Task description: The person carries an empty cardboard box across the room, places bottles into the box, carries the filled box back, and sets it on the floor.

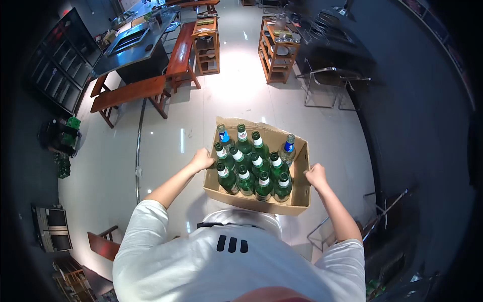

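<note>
An open cardboard box [251, 202] is held up in front of my body, between both hands. Several upright glass bottles [263, 186] stand inside, most of them green with white neck labels; two clear ones have blue neck labels. At the box's left side, my left hand [203, 159] is closed on the wall. My right hand [316, 176] grips the opposite wall, its fingers curled at the side. Part of the box's right interior shows bare cardboard beside the bottles.
Red-brown benches [132, 94] and a dark table [135, 43] are ahead left. Two wooden shelf racks [206, 43] [278, 49] flank the tiled floor [236, 90]. Metal-framed chairs [322, 80] stand right, beside a dark wall. A glass-door cabinet [63, 60] is far left.
</note>
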The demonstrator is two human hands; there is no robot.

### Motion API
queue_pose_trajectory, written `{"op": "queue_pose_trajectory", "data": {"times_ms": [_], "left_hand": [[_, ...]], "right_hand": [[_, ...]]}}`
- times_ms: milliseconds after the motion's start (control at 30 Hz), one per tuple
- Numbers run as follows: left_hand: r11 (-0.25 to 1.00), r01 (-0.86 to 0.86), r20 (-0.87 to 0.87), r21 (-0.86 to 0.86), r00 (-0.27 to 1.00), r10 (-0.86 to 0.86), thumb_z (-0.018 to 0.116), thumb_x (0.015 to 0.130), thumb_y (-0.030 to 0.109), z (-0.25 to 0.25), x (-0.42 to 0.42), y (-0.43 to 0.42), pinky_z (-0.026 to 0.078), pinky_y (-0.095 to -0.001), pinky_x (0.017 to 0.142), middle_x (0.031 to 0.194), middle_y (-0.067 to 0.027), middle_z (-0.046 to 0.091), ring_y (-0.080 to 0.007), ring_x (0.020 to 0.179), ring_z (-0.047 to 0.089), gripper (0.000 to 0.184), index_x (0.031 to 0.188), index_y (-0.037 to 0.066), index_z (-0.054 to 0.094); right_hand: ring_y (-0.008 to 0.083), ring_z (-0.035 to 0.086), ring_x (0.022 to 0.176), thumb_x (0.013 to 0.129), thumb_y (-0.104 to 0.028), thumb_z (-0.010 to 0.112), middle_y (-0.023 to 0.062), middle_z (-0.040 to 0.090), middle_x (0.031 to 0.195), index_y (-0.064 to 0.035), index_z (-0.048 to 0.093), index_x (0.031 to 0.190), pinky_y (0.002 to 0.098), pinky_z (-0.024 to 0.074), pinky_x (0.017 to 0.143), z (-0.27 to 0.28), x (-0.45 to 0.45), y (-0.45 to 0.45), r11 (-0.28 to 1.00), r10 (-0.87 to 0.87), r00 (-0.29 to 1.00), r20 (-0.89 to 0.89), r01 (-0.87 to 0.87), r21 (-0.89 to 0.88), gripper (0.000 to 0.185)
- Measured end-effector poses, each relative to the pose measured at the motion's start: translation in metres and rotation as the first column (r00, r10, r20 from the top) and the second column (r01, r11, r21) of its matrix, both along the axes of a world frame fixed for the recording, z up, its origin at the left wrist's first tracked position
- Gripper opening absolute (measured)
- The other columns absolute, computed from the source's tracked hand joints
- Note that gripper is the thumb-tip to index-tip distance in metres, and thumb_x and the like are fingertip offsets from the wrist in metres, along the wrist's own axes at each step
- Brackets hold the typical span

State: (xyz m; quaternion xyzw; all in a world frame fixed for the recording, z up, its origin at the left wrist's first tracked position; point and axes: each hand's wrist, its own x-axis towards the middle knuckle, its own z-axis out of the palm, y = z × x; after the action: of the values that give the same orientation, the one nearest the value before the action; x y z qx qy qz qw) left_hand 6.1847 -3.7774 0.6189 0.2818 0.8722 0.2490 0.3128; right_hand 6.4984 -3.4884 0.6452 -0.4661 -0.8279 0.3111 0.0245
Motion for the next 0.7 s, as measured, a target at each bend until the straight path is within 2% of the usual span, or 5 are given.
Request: {"op": "queue_pose_trajectory", "data": {"times_ms": [300,367,433,633,700], "left_hand": [[1.0,0.006,-0.05,0.024,0.999,-0.005,0.062,0.061,0.015,-0.024,-0.269,0.196,0.049,-0.0413,0.062,0.062,-0.0288,0.055,-0.0386,0.064,0.062,0.022,0.061,-0.008,0.059],[0.999,0.033,-0.088,0.029,0.996,-0.031,0.063,0.061,0.015,-0.023,-0.328,0.239,0.049,-0.0416,0.062,0.064,-0.0286,0.056,-0.0393,0.063,0.061,0.023,0.061,-0.007,0.059],[0.995,0.017,-0.093,0.099,0.996,-0.008,0.063,0.061,0.016,-0.029,-0.388,0.281,0.049,-0.042,0.062,0.063,-0.028,0.057,-0.0389,0.063,0.061,0.023,0.061,-0.007,0.06],[0.997,0.062,-0.055,0.05,0.997,-0.059,0.062,0.062,0.017,-0.022,-0.57,0.415,0.05,-0.0407,0.065,0.067,-0.0277,0.06,-0.0384,0.067,0.062,0.025,0.065,-0.008,0.062],[0.998,0.012,-0.022,0.068,1.0,-0.011,0.062,0.062,0.017,-0.011,-0.628,0.455,0.05,-0.0404,0.065,0.065,-0.027,0.059,-0.0374,0.066,0.062,0.025,0.064,-0.008,0.062]], "right_hand": [[0.04,0.06,0.064,0.063,-0.011,0.065,0.0275,0.056,0.061,0.006,0.058,0.06,0.0411,0.0488,0.062,-0.003,-0.263,0.197,0.996,0.074,0.997,0.022,-0.075,0.044,0.019],[0.0399,0.06,0.065,0.063,-0.012,0.066,0.0274,0.056,0.063,0.0057,0.06,0.062,0.0412,0.0486,0.062,-0.017,-0.316,0.244,0.998,0.028,0.998,-0.055,-0.025,0.056,0.019],[0.0399,0.061,0.068,0.063,-0.012,0.066,0.0273,0.058,0.066,0.0053,0.061,0.063,0.0411,0.0485,0.063,-0.015,-0.373,0.285,0.999,-0.004,1.0,-0.026,0.006,0.042,0.018],[0.0316,0.062,0.057,0.063,-0.013,0.065,0.0226,0.059,0.06,0.0049,0.064,0.07,0.0384,0.0472,0.056,0.003,-0.543,0.401,0.993,0.027,0.997,0.071,-0.035,0.113,0.019],[0.0383,0.06,0.064,0.063,-0.014,0.064,0.0254,0.057,0.062,0.0046,0.062,0.063,0.0409,0.0483,0.061,0.009,-0.603,0.437,0.996,0.008,0.999,-0.032,-0.005,0.085,0.019]]}}
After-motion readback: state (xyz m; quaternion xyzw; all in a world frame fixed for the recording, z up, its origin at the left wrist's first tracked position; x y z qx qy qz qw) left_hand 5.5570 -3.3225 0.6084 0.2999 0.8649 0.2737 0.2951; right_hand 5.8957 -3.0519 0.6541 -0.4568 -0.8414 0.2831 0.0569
